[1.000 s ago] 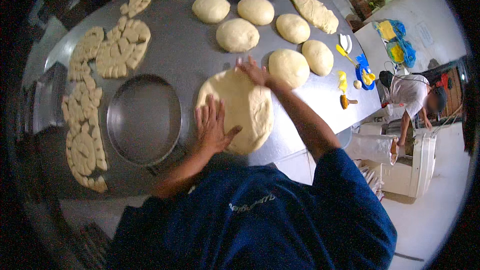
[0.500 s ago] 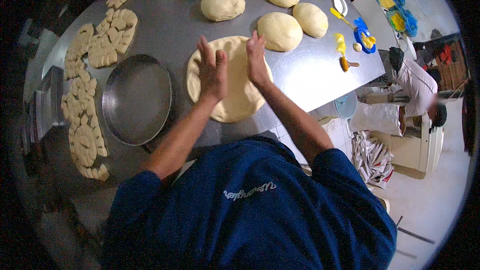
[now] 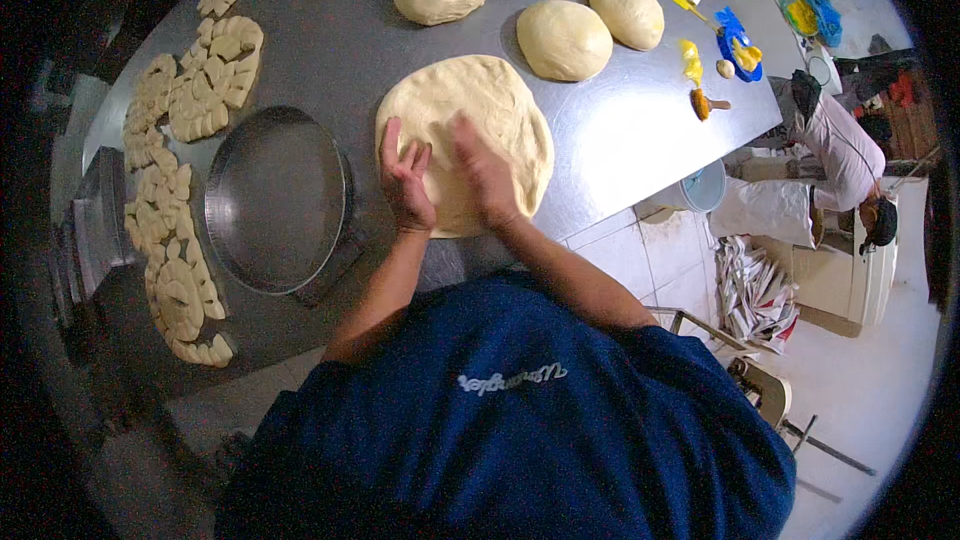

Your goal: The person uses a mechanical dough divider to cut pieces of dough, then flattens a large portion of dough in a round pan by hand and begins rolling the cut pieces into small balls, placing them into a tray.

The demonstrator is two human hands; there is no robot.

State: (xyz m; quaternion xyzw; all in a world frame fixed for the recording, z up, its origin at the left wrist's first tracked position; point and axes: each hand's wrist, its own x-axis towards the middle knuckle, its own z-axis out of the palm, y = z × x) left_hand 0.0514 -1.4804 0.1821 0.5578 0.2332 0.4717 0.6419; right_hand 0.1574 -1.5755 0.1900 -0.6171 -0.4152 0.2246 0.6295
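Note:
A flattened round of pale dough point(image 3: 470, 85) lies on the metal table in front of me. My left hand point(image 3: 408, 185) is at its left near part, fingers spread, the fingertips over the dough. My right hand point(image 3: 486, 175) is over the middle of the near half, fingers stretched out and somewhat blurred, with nothing in it. Whether the right palm touches the dough cannot be told. A round metal pan point(image 3: 278, 200) stands just left of the dough. Beyond the round sit several smooth dough balls, the closest being a large dough ball point(image 3: 564, 40).
Cut dough pieces point(image 3: 215, 80) run down the table's left side. At the right lie a brush point(image 3: 703, 105), a yellow-handled tool point(image 3: 684, 2) and a blue wrapper point(image 3: 738, 50) with yellow fat. A co-worker point(image 3: 840, 155) bends beside a white bucket point(image 3: 703, 187) on the right.
The dough round has grown wider and flatter. My left hand has come down to the round's near left part. My right hand has moved left and nearer, from its right edge to the middle.

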